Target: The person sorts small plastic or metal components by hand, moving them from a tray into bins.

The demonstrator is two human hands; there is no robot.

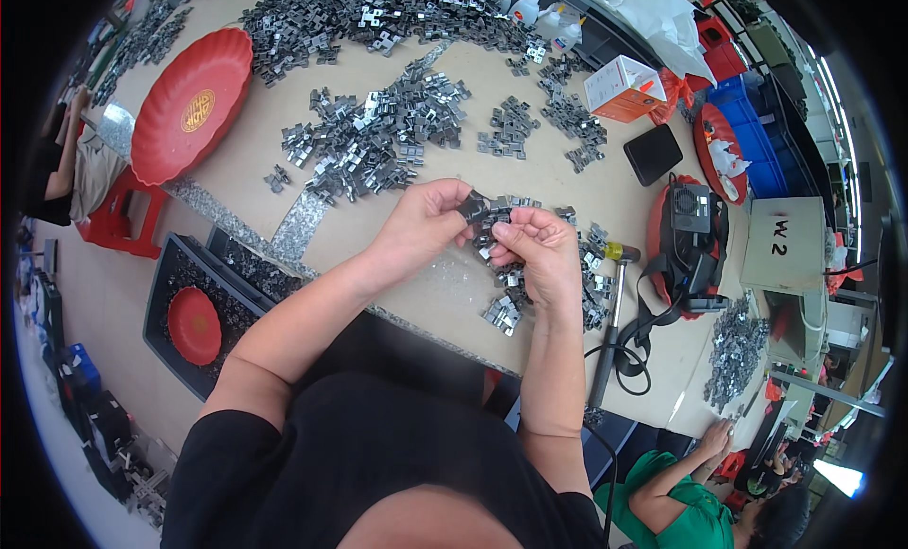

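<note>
My left hand [421, 224] is closed, thumb and fingers pinching a small dark bent-metal bracket [473, 207] at the middle of the table. Just to its right, my right hand [543, 252] is closed too, with thumb and fingertips pinched on a small metal bracket that the fingers partly cover. Similar brackets [503, 314] lie loosely on the tabletop beneath and beside the right hand. Farther off, a larger heap of silvery brackets [407, 123] spreads out, and a smaller cluster [509, 128] sits right of it.
A big dark heap of brackets [331, 19] covers the far side. At left is a red scalloped tray [156, 138]. A yellow-ended hammer [605, 346], a black phone [653, 155], an orange-white box [619, 87] and a strapped black device [693, 209] lie right. A person in green [681, 511] works nearby.
</note>
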